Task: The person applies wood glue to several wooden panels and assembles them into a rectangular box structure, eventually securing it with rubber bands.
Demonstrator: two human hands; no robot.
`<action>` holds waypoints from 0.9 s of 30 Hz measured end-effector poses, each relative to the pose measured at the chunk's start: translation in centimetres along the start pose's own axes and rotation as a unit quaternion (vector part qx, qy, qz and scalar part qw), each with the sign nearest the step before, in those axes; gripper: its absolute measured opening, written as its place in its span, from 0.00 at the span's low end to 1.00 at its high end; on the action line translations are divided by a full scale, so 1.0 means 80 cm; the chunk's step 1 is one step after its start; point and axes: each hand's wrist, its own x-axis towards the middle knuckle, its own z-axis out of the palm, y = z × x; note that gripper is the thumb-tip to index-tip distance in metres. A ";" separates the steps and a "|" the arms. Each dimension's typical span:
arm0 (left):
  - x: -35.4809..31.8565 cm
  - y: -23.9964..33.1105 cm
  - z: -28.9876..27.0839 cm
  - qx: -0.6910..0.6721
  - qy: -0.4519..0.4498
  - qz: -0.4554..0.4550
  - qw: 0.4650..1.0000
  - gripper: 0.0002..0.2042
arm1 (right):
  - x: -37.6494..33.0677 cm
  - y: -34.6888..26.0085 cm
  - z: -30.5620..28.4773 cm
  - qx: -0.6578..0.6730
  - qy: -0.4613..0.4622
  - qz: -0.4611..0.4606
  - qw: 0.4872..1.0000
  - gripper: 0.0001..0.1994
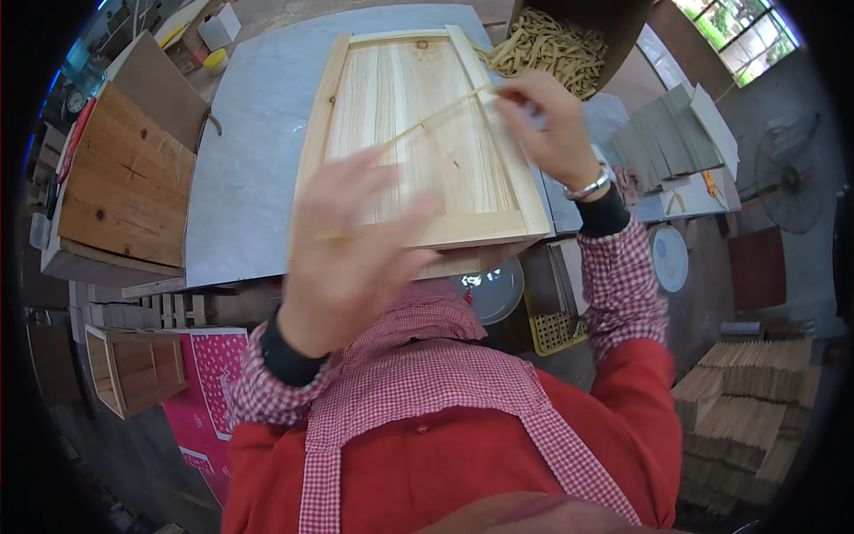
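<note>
A wooden panel with a raised frame [418, 116] lies on the table in front of me, its planks pale with a few knots. Over it a thin tan strip [436, 117] runs slantwise between my hands. My right hand [551, 125] pinches the strip's upper end, above the panel's right rail. My left hand [356, 240] is over the near left part of the panel, smeared by motion. The strip reaches its fingers, but I cannot tell whether they grip it. Beyond my right hand, a tilted bin [614, 44] holds a heap of similar tan strips [547, 53].
The light blue-grey table [240, 178] bears a knotty wooden box [124, 178] at the left. Grey sheets [667, 133] stand at the right, near a fan [787, 178]. Wooden slats [747, 400] are stacked on the lower right. A yellow crate [556, 329] sits below the table's edge.
</note>
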 end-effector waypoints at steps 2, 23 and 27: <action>-0.039 -0.014 -0.018 0.030 0.070 -0.105 0.992 0.26 | 0.039 -0.051 0.030 -0.007 -0.076 -0.156 0.985 0.08; -0.104 -0.043 -0.017 -0.219 0.015 -0.271 0.937 0.19 | 0.185 0.188 0.077 0.028 -0.034 -0.054 0.998 0.12; -0.116 -0.049 -0.012 -0.232 0.026 -0.303 0.924 0.21 | 0.144 0.312 0.076 -0.115 -0.020 0.169 0.979 0.13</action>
